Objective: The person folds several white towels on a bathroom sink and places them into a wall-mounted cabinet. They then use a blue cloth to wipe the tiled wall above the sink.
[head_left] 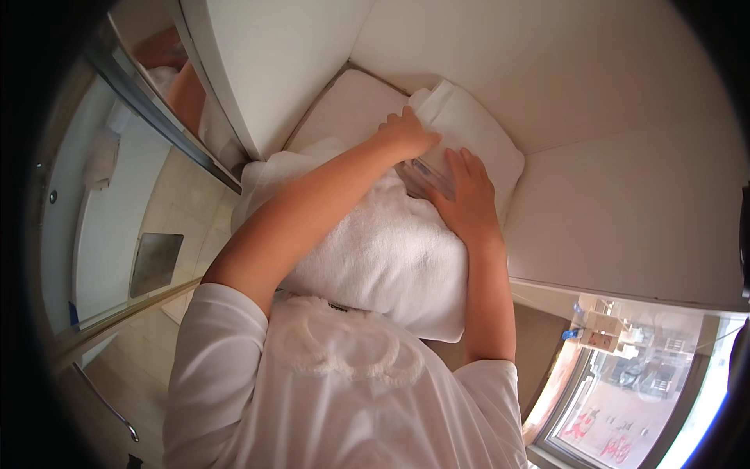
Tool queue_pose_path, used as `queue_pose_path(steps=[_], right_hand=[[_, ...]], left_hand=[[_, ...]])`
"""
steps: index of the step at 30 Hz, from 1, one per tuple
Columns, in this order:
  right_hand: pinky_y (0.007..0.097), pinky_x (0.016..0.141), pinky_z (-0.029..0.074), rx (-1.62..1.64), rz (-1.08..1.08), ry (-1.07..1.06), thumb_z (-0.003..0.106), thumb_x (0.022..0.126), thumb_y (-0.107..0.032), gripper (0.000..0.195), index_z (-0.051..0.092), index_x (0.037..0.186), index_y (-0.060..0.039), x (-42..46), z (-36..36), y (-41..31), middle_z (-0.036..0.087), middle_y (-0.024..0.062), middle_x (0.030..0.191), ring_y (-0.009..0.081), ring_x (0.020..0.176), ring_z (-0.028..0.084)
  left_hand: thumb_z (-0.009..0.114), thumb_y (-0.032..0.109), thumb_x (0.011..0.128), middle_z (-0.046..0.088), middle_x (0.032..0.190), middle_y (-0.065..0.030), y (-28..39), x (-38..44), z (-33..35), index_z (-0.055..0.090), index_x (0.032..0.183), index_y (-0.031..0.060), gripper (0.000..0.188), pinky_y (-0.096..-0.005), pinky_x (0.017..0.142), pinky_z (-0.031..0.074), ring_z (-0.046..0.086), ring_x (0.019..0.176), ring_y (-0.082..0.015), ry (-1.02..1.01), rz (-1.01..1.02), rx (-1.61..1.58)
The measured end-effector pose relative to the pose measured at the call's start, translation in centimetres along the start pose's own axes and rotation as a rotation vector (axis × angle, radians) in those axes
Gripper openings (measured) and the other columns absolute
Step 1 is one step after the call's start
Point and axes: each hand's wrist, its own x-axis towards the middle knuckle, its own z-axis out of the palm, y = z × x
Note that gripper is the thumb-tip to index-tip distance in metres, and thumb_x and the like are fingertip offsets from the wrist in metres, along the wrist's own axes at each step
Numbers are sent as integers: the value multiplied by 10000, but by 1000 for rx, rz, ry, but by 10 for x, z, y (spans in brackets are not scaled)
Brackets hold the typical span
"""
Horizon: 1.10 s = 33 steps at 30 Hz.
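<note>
A thick folded white towel (375,240) lies in front of my chest, at the mouth of a white cupboard compartment. My left hand (407,136) reaches across it, fingers bent over the folded white cloth (477,120) at the back. At the towel's far right corner is my right hand (469,193), with thumb and fingers spread beside a clear plastic item (432,176). This item lies between both hands, its right end against the right thumb. Part of it is hidden, so I cannot tell whether either hand grips it. Another flat white piece (363,105) lies at the back left.
Plain white cupboard walls (586,193) enclose the compartment. At the left, a mirrored panel (170,76) reflects an arm, beside a glass panel with a metal frame (152,123). A curved metal handle (111,407) is at lower left. A bright window (621,404) is at lower right.
</note>
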Motion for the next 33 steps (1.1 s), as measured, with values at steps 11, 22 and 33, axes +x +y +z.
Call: queue_pose_path(steps=[11, 22, 33], right_hand=[[538, 1079, 277, -3, 104, -95, 817, 667, -284, 1057, 183, 1500, -143, 13, -1, -8, 257, 178, 1516, 402, 1396, 236], [553, 1035, 326, -89, 88, 400, 866, 584, -274, 1131, 203, 1488, -122, 1, -21, -26, 222, 289, 1488, 454, 1344, 303], [586, 1039, 339, -357, -135, 1182, 881, 612, -377, 1200, 114, 1456, -3, -54, -63, 15, 272, 282, 1441, 450, 1298, 362]], left_hand=[[811, 280, 680, 652, 951, -156, 3, -13, -14, 654, 1024, -62, 510, -349, 608, 495, 634, 839, -222, -237, -34, -700], [765, 62, 637, 610, 1008, -186, 60, -57, -22, 491, 1206, -87, 649, -398, 652, 560, 641, 891, -277, -125, 213, -863], [756, 161, 675, 644, 939, -158, 118, -181, -81, 608, 1049, -68, 463, -381, 636, 512, 639, 823, -224, -280, 495, -925]])
